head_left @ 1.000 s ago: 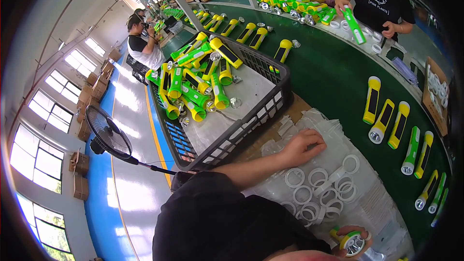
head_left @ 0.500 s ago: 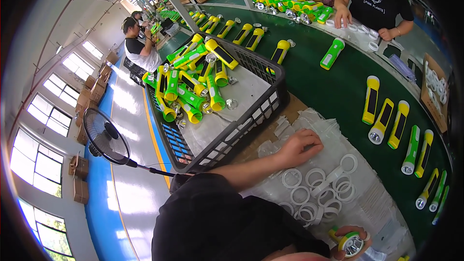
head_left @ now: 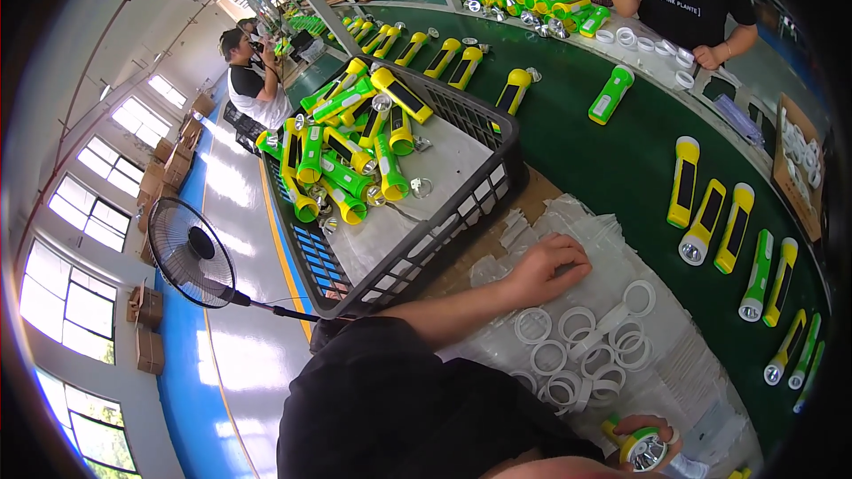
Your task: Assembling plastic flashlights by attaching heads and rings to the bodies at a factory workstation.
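My left hand point(head_left: 552, 268) rests on the plastic-covered bench between the black crate and the rings, fingers curled in and nothing seen in them. At the lower edge, my right hand point(head_left: 655, 430) is wrapped round a flashlight point(head_left: 646, 454), its silvery reflector facing up; a bit of yellow-green body shows and the rest is hidden. Several white plastic rings point(head_left: 549, 357) lie loose and overlapping between my two hands. Left of them stands the black crate point(head_left: 426, 253), with green and yellow flashlight bodies point(head_left: 346, 155) heaped in its far part.
A green conveyor belt point(head_left: 612, 164) curves past the bench, carrying yellow and green flashlights point(head_left: 735, 229). Across it a co-worker point(head_left: 688, 9) sits by more white rings and a cardboard box point(head_left: 796, 168). A standing fan point(head_left: 197, 248) is at left.
Across the belt, the co-worker's one hand has risen from the rings toward the upper body. The view has shifted slightly; my hands have hardly moved.
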The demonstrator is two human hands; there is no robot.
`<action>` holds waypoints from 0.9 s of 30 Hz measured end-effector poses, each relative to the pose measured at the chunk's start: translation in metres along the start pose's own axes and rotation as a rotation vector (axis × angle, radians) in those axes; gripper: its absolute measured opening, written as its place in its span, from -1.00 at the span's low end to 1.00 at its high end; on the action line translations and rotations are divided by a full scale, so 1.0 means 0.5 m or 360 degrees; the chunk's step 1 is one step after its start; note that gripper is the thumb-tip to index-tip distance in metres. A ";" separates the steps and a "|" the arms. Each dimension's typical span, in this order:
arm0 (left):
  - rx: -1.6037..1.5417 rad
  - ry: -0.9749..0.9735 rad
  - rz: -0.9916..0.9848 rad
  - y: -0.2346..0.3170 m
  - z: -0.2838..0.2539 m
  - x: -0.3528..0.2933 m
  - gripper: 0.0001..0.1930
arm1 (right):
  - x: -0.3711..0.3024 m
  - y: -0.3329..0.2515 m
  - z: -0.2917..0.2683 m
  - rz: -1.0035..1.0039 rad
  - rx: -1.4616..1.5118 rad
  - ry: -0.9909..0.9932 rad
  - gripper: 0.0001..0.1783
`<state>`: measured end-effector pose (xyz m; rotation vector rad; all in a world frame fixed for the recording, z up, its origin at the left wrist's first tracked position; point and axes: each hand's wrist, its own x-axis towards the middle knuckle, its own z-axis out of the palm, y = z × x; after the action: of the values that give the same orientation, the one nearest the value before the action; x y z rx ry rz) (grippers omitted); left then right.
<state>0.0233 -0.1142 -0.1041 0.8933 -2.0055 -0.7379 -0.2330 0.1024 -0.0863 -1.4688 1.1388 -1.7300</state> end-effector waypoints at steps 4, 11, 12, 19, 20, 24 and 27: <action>0.0020 0.0005 0.0013 -0.002 -0.002 0.000 -0.91 | -0.009 -0.007 -0.008 0.0024 -0.0067 -0.0015 -0.14; 0.0027 0.0014 0.0014 -0.005 0.000 0.002 -0.91 | -0.002 -0.003 -0.005 -0.0090 -0.0020 -0.0010 -0.17; 0.0036 0.0009 0.0013 -0.005 -0.001 0.002 -0.91 | -0.001 -0.004 -0.009 -0.0085 -0.0019 -0.0042 -0.17; 0.0017 0.0015 0.0008 -0.001 0.001 0.002 -0.91 | -0.009 0.004 -0.009 -0.0067 0.0086 0.0005 -0.17; 0.0021 0.0018 0.0008 -0.001 0.001 0.001 -0.91 | -0.010 0.004 -0.009 -0.0069 0.0090 0.0002 -0.17; 0.0017 0.0010 -0.0003 0.000 0.001 0.000 -0.91 | -0.010 0.004 -0.008 -0.0047 0.0065 0.0032 -0.17; 0.0016 0.0018 -0.0006 -0.001 0.001 0.000 -0.91 | -0.010 0.005 -0.007 -0.0031 0.0043 0.0053 -0.17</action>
<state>0.0228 -0.1144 -0.1047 0.9055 -1.9996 -0.7242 -0.2356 0.1063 -0.0908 -1.4445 1.1173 -1.7829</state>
